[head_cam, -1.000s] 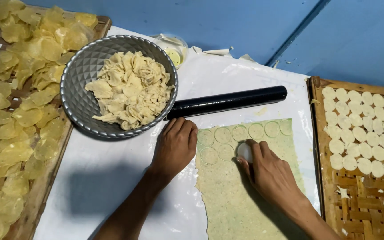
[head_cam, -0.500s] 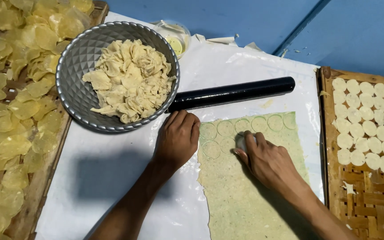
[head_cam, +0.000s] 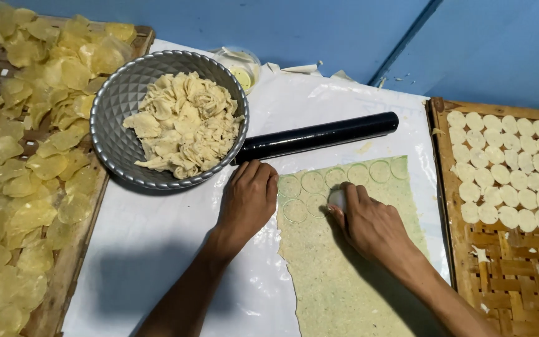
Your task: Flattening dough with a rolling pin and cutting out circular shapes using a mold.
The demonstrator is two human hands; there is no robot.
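Right hand curled over a small white cutter, fingers pressed together on top of it, pushing it down into the dough sheet near the sheet's upper left part. Left hand flat, fingers together and slightly bent, resting palm-down on the white sheet just beside the dough's left edge, fingertips close to the rolling pin; holding nothing. Dough pale green, speckled, lying long and narrow on the white sheet, running off the bottom of the view. Round cut marks in a row along the dough's top edge, with at least 2 more below at the left, just beside the cutter. Black rolling pin lying tilted above the dough, its left end touching the bowl. Grey dimpled metal bowl holding a heap of pale dough scraps. Small clear cup just behind the bowl, something yellow inside. Left tray of woven bamboo covered with yellowish translucent crackers. Right tray, also woven, carrying rows of small pale discs in its upper part, lower part bare weave. Blue wall behind everything.
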